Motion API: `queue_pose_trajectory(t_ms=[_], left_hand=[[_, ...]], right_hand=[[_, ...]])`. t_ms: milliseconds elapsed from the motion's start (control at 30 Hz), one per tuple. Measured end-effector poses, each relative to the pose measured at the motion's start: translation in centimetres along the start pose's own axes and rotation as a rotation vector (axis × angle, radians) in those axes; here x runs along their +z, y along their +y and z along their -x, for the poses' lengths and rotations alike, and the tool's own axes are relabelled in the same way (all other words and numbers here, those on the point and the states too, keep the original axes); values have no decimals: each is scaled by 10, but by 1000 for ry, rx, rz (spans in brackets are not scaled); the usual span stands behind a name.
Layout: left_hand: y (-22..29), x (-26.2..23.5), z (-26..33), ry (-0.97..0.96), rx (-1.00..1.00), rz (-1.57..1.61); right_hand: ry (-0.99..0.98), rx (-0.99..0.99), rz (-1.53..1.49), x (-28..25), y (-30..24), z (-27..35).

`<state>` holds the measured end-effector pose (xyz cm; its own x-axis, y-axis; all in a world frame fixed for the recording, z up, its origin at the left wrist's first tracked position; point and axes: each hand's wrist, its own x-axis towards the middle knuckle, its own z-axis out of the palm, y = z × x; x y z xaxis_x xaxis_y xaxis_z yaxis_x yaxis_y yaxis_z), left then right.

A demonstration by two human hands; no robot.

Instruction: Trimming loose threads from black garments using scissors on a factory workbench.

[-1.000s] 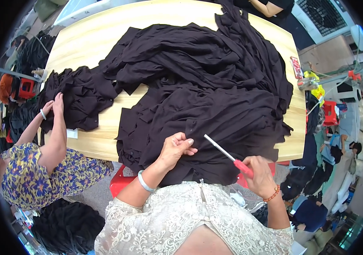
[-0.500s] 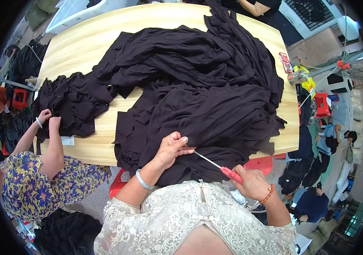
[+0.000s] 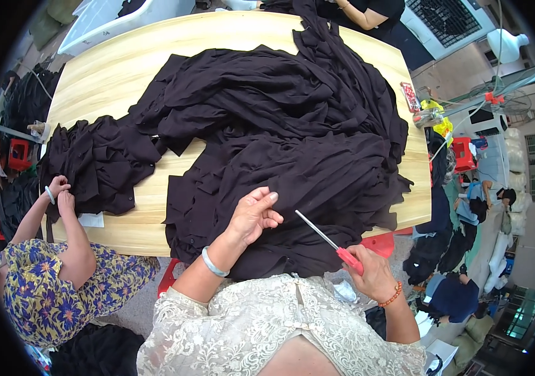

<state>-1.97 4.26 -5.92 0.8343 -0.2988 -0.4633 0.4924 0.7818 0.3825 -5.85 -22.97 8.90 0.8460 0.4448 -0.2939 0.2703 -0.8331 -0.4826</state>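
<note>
Scissors (image 3: 330,241) in right hand (image 3: 372,276), blades pointing to 10 o'clock toward left hand (image 3: 253,216).
Left fingers lie together, flat on black fabric (image 3: 292,163) at table (image 3: 111,69) near edge; right fingers wrap red handles.

The black fabric (image 3: 280,144) hides the scissors' (image 3: 330,241) blade tips and much tabletop (image 3: 111,69).

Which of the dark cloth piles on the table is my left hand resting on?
The big pile at the table's middle; your left hand lies on its near edge. The smaller pile sits far left.
</note>
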Motion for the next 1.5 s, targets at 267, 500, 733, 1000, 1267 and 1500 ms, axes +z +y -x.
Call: queue_pose_trajectory(t_ms=[267, 500, 733, 1000, 1267, 1500], left_hand=[[-38, -3, 6, -38, 40, -333], [-39, 6, 12, 1, 285, -406], [-36, 7, 21, 29, 375, -534], [-32, 21, 27, -44, 910, -1375], [-42, 15, 23, 61, 894, -1522], [-39, 17, 25, 142, 897, -1418]], right_hand=[[-215, 113, 166, -23, -16, 10], [-235, 43, 128, -26, -21, 4], [-282, -16, 141, -37, -7, -10], [-219, -100, 39, -46, 32, -24], [-374, -154, 61, -56, 47, -23], [-453, -149, 137, -58, 38, -38]])
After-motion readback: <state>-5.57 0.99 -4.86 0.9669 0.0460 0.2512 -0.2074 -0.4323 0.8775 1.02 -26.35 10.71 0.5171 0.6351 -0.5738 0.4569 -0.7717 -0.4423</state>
